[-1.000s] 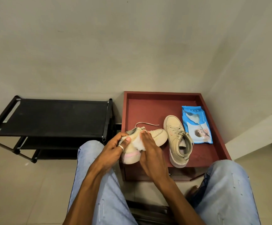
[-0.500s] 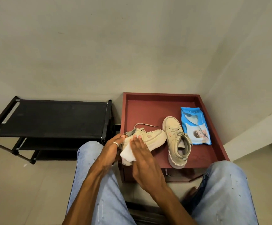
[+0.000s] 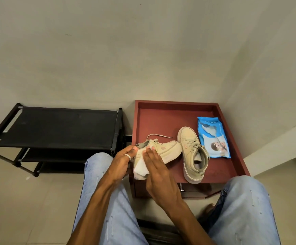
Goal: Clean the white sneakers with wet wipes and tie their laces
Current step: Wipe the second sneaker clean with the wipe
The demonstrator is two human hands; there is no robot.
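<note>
At the sneaker (image 3: 168, 151) heel, wipe (image 3: 140, 170) slid down

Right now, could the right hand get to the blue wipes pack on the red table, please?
Probably yes: the right hand lies flat on the wipe, and the pack lies uncovered; only the standing sneaker sits between, likely low enough to clear.
</note>
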